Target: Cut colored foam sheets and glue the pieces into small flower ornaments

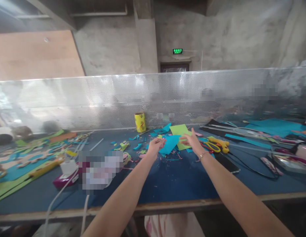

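Observation:
My left hand (155, 146) is closed in a pinch above the table; a speck of pink shows at its fingertips, too small to name. Just beyond those fingers is a blue sheet (170, 144). My right hand (192, 143), with a bracelet at the wrist, has its fingers apart and nothing visible in them. It reaches over the right side of a light green sheet (179, 129), and I cannot tell whether it touches it. Small blue, green and pink scraps (138, 146) lie around both hands.
A yellow cylinder (140, 122) stands near the perforated metal screen (113, 102). Right of my hands are yellow-handled scissors (213, 147), a yellow glue gun (223, 144) with a black cord, and a dark phone (227, 163). Cut sheets and a purple power strip (65, 179) lie left.

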Tool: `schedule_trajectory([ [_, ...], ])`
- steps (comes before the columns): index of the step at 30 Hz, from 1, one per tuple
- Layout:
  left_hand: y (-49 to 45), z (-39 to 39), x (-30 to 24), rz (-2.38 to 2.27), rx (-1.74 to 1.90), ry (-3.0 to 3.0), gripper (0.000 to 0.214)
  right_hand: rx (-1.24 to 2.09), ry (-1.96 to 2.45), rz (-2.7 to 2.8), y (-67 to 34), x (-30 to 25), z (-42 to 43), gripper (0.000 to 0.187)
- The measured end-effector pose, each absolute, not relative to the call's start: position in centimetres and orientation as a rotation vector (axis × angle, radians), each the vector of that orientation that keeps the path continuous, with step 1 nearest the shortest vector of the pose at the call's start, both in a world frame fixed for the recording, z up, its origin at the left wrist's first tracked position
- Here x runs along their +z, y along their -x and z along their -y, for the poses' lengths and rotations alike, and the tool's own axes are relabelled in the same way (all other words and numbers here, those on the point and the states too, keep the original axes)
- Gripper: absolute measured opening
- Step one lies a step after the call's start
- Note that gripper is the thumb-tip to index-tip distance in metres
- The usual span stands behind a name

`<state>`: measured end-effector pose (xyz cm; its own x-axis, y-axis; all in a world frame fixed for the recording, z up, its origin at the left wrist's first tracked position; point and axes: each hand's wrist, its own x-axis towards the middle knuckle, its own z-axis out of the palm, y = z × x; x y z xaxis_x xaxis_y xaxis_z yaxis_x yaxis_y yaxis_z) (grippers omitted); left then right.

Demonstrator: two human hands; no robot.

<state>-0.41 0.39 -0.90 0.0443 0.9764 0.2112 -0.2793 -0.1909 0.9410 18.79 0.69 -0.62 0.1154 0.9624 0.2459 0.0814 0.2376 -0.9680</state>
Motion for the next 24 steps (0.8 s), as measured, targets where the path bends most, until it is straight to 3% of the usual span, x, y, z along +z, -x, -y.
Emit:
schedule_trajectory([
  [5, 0.5, -0.5, -0.7, -0.869, 1.459, -1.355, 0.023, 0.764, 1.311, 1.474, -19.2, 0.3, -0.2, 0.04],
  [9, 0.5, -0.1, -0.7, -0.99, 1.535, -1.687, 0.015, 0.998, 1.041, 1.355, -17.0, 0.0, 0.4, 0.028],
  [17, 0.8, 0.4, -0.6, -1.033, 1.675, -2.149, 0.022, 1.383, 0.744, 1.251, -14.7, 0.4, 2.1, 0.038],
  [24, 0.2, 0.8, -0.7, -1.015, 1.56, -2.328, 0.027, 1.135, 0.839, 1.332, -14.5, -0.5, 1.5, 0.052],
])
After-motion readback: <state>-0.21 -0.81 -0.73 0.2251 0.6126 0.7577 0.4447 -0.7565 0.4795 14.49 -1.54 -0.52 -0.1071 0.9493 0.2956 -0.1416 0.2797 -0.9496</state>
